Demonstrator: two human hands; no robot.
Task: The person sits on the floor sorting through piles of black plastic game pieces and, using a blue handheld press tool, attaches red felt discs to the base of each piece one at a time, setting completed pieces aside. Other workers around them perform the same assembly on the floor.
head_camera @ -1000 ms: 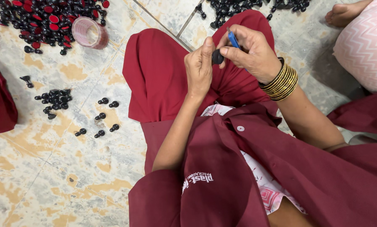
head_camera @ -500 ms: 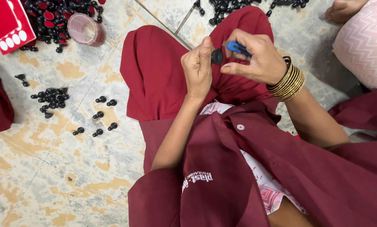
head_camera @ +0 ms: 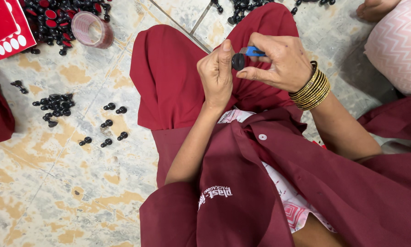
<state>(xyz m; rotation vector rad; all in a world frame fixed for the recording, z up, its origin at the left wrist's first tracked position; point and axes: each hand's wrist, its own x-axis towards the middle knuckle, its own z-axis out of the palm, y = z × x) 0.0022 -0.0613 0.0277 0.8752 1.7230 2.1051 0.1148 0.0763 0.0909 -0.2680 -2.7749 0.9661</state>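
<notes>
Pinching a small round black cap (head_camera: 238, 61) between thumb and fingers, the left hand (head_camera: 217, 73) is curled closed around it above the lap, thumb pointing up. The right hand (head_camera: 281, 61) meets it from the other side, its fingers closed on a small blue piece (head_camera: 252, 51) that touches the cap; most of the blue piece is hidden under the fingers, so its shape cannot be made out. A stack of thin gold bangles (head_camera: 311, 87), smooth and shiny, circles the right wrist.

Both hands sit over dark red cloth (head_camera: 168, 77) draped across the knees, soft and folded, and a matching red coat with a white button (head_camera: 262, 136) fills the lower right corner of the view, cut off by the edge.

The floor (head_camera: 54, 183) is pale stone tile, mottled with yellow-brown patches and crossed by a dark joint line. Near its left edge lies a small heap of black parts (head_camera: 54, 105), glossy and knob-shaped, with a few loose black pieces (head_camera: 110, 123) scattered just beside it. At the top left corner a bigger pile of red and black caps (head_camera: 54, 18) runs out of view, and a clear round plastic tub (head_camera: 92, 29) lies tilted against it. A red card with white ovals (head_camera: 10, 39) is cut off at that corner. Another person's bare foot (head_camera: 375, 8) and pink zigzag-patterned cloth (head_camera: 397, 41) show at the top right.
</notes>
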